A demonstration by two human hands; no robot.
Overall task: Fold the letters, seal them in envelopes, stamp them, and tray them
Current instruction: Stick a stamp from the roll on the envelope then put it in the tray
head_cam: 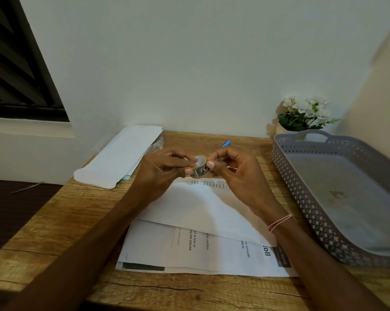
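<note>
Your left hand (164,173) and right hand (234,173) meet above the table (55,221), both pinching a small roll (200,169) between thumb and fingertips. Probably stamps; the print is too blurred to confirm. The roll is off the surface, held over the printed letters (200,221), which lie overlapped mid-desk. Envelopes (120,156) stacked at the far left edge. Grey lattice tray (297,191) to your right. Blue pen (225,144) just behind your hands; potted flowers (306,113) in the far right corner

Dim soft indoor light, faint shadows, wide-angle edge bending, slight blur
</note>
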